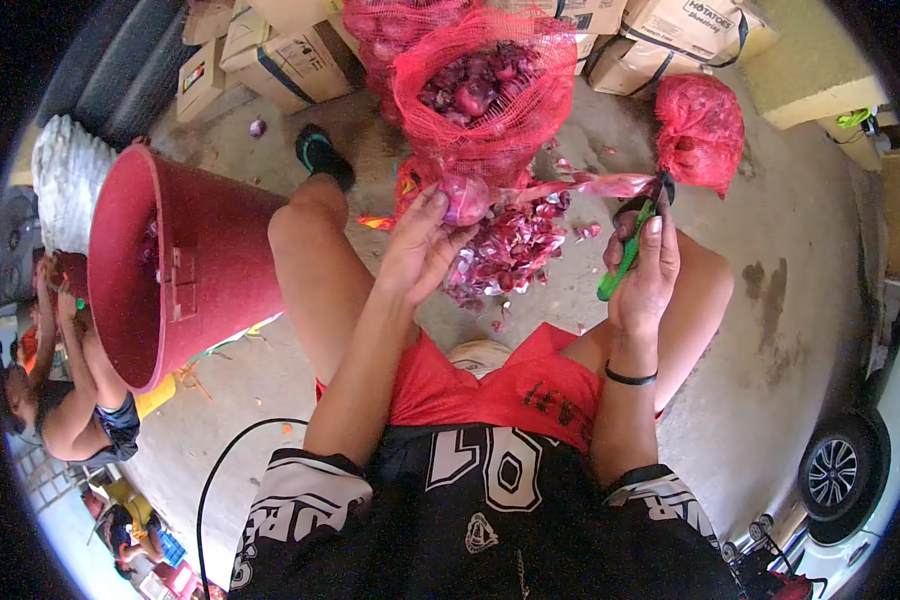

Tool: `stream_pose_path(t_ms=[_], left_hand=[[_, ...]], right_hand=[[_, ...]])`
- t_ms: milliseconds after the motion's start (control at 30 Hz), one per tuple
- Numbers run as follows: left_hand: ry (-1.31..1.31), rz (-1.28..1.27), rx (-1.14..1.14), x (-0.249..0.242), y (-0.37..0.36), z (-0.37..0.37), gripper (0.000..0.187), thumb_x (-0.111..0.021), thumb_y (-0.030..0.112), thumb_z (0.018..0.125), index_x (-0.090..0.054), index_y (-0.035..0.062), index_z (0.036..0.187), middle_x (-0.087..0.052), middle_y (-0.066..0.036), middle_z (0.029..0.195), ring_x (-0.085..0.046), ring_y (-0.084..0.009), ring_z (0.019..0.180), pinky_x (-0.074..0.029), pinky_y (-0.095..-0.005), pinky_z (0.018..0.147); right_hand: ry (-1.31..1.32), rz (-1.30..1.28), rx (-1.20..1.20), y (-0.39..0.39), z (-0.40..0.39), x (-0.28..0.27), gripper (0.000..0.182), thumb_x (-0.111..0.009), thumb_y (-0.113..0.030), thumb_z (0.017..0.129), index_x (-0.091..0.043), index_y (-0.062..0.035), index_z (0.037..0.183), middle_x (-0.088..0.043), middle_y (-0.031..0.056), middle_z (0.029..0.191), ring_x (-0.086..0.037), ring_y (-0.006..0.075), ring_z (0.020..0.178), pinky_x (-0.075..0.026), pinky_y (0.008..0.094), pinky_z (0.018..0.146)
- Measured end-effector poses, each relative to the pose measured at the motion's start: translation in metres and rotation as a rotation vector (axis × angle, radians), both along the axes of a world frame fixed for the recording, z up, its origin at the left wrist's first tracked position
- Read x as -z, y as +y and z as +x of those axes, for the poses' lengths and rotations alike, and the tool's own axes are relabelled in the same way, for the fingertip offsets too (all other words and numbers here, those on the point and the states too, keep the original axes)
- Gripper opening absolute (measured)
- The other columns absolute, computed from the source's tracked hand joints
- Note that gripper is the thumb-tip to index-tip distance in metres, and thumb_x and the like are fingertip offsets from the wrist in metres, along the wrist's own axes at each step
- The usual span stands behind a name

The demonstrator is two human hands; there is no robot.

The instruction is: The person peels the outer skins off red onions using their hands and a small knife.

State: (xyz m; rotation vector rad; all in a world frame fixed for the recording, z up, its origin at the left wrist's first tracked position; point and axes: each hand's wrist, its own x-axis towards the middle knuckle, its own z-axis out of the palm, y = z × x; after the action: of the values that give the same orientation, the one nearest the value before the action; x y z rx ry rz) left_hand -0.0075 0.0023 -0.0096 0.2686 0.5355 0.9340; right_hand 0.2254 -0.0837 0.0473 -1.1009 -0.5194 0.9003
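Observation:
A red onion (465, 199) is held in my left hand (422, 245), its fingers wrapped round the lower left side. My right hand (643, 265) grips a green-handled knife (628, 255), whose blade points up and away from me. A strip of onion skin (605, 186) stretches between the onion and the knife blade. Below and behind the onion, a pile of loose onion skins (515, 245) lies on the floor between my legs. Just beyond it stands an open red mesh sack (485, 135) of red onions.
A big red tub (220, 250) lies open at my left, with a person (80, 390) seated beyond it. Cardboard boxes (300, 65) stand at the back. A tied red sack (698, 135) is at the back right, a car wheel (835, 470) at the lower right.

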Motion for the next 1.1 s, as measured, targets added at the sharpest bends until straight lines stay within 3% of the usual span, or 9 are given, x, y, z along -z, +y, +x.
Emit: stream_pose_path(t_ms=[67,167,333,433,533,633,733,933,1100], left_hand=[[0.048,0.000,-0.033,-0.001,-0.001,0.004,0.041,-0.060,0.015,0.094,-0.043,0.0079,0.130,-0.055,-0.012,0.127,-0.059,-0.0251,0.111,-0.051,-0.0427,0.095],[0.041,0.022,-0.035,0.000,-0.004,0.005,0.046,-0.063,0.013,0.092,-0.042,0.0085,0.132,-0.056,-0.011,0.126,-0.060,-0.0254,0.110,-0.051,-0.0427,0.094],[0.154,0.076,0.034,0.008,-0.002,0.004,0.041,-0.056,0.034,0.096,-0.048,0.0118,0.130,-0.057,-0.007,0.124,-0.057,-0.0221,0.114,-0.051,-0.0398,0.096],[0.084,0.044,0.125,0.004,0.000,-0.001,0.045,-0.047,0.046,0.097,-0.052,0.0123,0.127,-0.061,-0.007,0.118,-0.059,-0.0213,0.111,-0.054,-0.0383,0.090],[0.016,0.020,0.201,0.002,-0.001,0.002,0.053,-0.038,0.056,0.097,-0.053,0.0137,0.126,-0.063,-0.006,0.115,-0.060,-0.0203,0.108,-0.055,-0.0386,0.086],[0.054,-0.032,0.164,-0.013,-0.006,0.010,0.056,-0.035,0.059,0.097,-0.054,0.0144,0.125,-0.064,-0.006,0.114,-0.060,-0.0196,0.106,-0.054,-0.0395,0.085],[0.118,-0.014,0.148,-0.014,-0.007,0.012,0.055,-0.034,0.058,0.098,-0.055,0.0140,0.124,-0.064,-0.005,0.115,-0.060,-0.0193,0.106,-0.052,-0.0397,0.088],[0.238,0.001,0.144,-0.016,-0.011,0.020,0.052,-0.035,0.053,0.100,-0.056,0.0097,0.119,-0.065,-0.005,0.109,-0.064,-0.0180,0.098,-0.053,-0.0359,0.085],[0.245,0.012,0.131,-0.018,-0.013,0.022,0.048,-0.037,0.051,0.100,-0.056,0.0106,0.119,-0.063,-0.004,0.111,-0.062,-0.0159,0.099,-0.053,-0.0354,0.084]], right_hand=[[-0.006,-0.026,0.066,0.001,0.003,0.002,0.043,-0.052,-0.027,0.100,-0.047,-0.0109,0.139,-0.059,0.0024,0.091,-0.052,0.0080,0.066,-0.040,0.0177,0.053],[0.013,0.037,0.100,0.001,0.008,-0.005,0.029,-0.047,-0.025,0.102,-0.053,-0.0063,0.123,-0.057,0.0050,0.089,-0.048,0.0093,0.062,-0.036,0.0203,0.050],[0.012,0.121,0.118,-0.001,0.018,-0.008,0.025,-0.044,-0.027,0.102,-0.054,-0.0060,0.111,-0.055,0.0043,0.086,-0.046,0.0092,0.061,-0.035,0.0205,0.050],[-0.142,-0.140,0.019,0.002,0.012,-0.004,0.030,-0.044,-0.027,0.102,-0.056,-0.0053,0.119,-0.055,0.0020,0.084,-0.046,0.0076,0.061,-0.036,0.0202,0.050],[-0.541,-0.301,-0.288,0.000,-0.013,0.015,0.045,-0.050,-0.024,0.101,-0.045,-0.0045,0.141,-0.051,-0.0031,0.076,-0.042,0.0037,0.059,-0.036,0.0196,0.051],[-0.820,-0.211,-0.404,-0.001,-0.036,0.022,0.046,-0.060,-0.014,0.092,-0.049,0.0038,0.133,-0.064,0.0220,0.111,-0.066,0.0280,0.097,-0.050,0.0349,0.084],[-0.923,-0.023,-0.385,0.004,-0.056,0.013,0.047,-0.064,-0.012,0.088,-0.050,0.0034,0.130,-0.061,0.0259,0.116,-0.062,0.0373,0.105,-0.049,0.0398,0.090],[-0.994,0.014,-0.432,0.010,-0.062,0.009,0.051,-0.065,-0.012,0.087,-0.049,0.0020,0.133,-0.061,0.0251,0.115,-0.062,0.0379,0.103,-0.050,0.0401,0.088],[-1.012,0.024,-0.424,0.012,-0.063,0.004,0.050,-0.064,-0.008,0.086,-0.050,-0.0039,0.134,-0.061,0.0206,0.095,-0.062,0.0350,0.084,-0.050,0.0411,0.076]])
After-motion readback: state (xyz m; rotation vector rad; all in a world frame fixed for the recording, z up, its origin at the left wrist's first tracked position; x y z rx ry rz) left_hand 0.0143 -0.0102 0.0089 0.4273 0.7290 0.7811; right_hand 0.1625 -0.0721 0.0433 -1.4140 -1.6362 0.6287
